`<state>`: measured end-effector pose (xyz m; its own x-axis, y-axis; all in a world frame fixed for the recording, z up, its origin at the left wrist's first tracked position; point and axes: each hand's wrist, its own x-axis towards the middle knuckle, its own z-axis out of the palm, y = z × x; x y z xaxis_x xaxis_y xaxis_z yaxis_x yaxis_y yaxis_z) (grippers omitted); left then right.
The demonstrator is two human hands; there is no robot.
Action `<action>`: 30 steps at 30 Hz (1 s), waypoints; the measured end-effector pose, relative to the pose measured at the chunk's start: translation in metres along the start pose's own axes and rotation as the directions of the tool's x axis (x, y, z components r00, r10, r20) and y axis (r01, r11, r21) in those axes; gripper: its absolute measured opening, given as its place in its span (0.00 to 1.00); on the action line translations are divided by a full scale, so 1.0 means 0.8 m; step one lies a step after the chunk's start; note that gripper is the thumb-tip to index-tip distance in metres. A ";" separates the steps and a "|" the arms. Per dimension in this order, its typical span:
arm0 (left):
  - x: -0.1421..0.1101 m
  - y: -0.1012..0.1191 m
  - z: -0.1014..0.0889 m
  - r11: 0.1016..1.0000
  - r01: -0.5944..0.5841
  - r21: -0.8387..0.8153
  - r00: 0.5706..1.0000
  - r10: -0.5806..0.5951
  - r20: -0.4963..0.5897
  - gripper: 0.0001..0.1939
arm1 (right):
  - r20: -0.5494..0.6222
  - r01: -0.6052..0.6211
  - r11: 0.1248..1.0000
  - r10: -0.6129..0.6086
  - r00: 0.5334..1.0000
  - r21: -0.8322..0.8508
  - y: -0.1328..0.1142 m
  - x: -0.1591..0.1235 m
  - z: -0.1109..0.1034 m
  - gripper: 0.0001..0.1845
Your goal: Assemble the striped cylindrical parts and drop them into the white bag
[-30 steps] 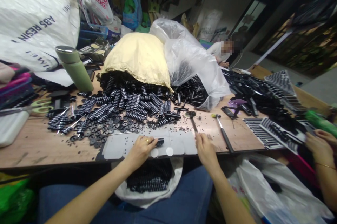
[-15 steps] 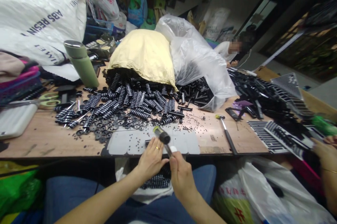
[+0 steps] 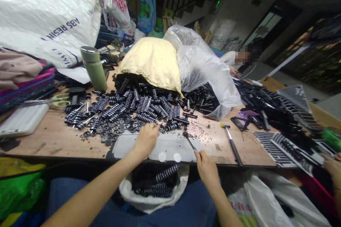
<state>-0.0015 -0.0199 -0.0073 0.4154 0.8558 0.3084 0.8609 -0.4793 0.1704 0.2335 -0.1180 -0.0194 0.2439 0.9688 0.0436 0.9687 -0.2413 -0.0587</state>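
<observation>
Head view: left hand reaches over the grey mat at the worktop's near edge, fingers curled down onto the loose black parts; whether it grips one, cannot tell. Right hand closed on a small hammer, head resting on the mat. Judged step: fetching the next part. Next: seat it on the mat, then tap.

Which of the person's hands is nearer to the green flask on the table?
Left. The left hand lies right of and below the green flask; the right hand is farther right, holding a small hammer.

Cluttered assembly workshop, resin sacks, heaped black parts
</observation>
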 end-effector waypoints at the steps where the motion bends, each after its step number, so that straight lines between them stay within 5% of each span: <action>1: 0.015 -0.020 0.000 0.996 0.053 0.075 0.999 -0.052 -0.017 0.16 | -0.002 -0.015 1.000 0.015 1.000 -0.015 0.009 0.004 0.006 0.19; 4: 0.056 -0.075 0.009 0.990 -0.038 0.135 0.995 0.025 0.097 0.09 | -0.084 0.012 1.000 -0.010 0.996 0.021 0.021 0.023 0.014 0.15; 7: 0.075 -0.099 0.019 0.988 -0.107 0.114 0.987 0.092 0.134 0.04 | -0.175 0.077 0.988 -0.053 0.983 0.137 0.018 0.064 0.010 0.13; 10: 0.074 -0.094 0.018 0.985 -0.140 0.100 0.986 0.130 0.100 0.05 | -0.182 0.073 0.972 -0.032 0.983 0.222 0.008 0.127 0.003 0.13; 13: 0.063 -0.075 0.009 0.991 -0.100 -0.093 0.993 0.094 -0.065 0.09 | -0.160 0.077 0.955 -0.032 0.987 0.285 -0.001 0.189 -0.001 0.15; 15: 0.051 -0.061 0.003 0.942 -0.025 -0.335 0.984 -0.036 -0.174 0.11 | -0.126 0.078 0.935 -0.036 0.991 0.346 -0.004 0.218 -0.006 0.15; 17: 0.038 -0.048 -0.002 0.818 0.086 -0.569 0.964 -0.213 -0.161 0.12 | -0.088 0.067 0.906 -0.033 0.996 0.418 -0.004 0.232 -0.012 0.13; 20: 0.022 -0.031 -0.005 0.477 0.251 -0.842 0.915 -0.401 0.046 0.13 | -0.019 0.053 0.836 -0.051 0.999 0.546 -0.014 0.223 -0.019 0.10; 23: 0.019 -0.010 -0.005 0.141 0.329 -0.934 0.876 -0.415 0.246 0.16 | 0.065 0.060 0.739 -0.139 0.988 0.671 -0.043 0.177 -0.013 0.13; 26: 0.022 0.010 -0.007 0.038 0.377 -0.926 0.882 -0.319 0.346 0.17 | 0.141 0.046 0.616 -0.251 0.958 0.786 -0.083 0.115 -0.002 0.18; 27: 0.023 0.015 -0.008 0.038 0.394 -0.918 0.881 -0.301 0.365 0.16 | 0.176 0.007 0.504 -0.315 0.933 0.863 -0.094 0.097 -0.001 0.21; 30: 0.020 0.022 -0.009 0.053 0.442 -0.895 0.857 -0.321 0.404 0.15 | 0.045 0.131 0.392 -0.409 0.911 0.911 -0.111 0.065 -0.015 0.36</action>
<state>0.0179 -0.0162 0.0073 0.1985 0.9655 -0.1686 -0.0337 0.1787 0.9833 0.1606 -0.0472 0.0001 -0.1764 0.9841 0.0187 0.3692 0.0837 -0.9256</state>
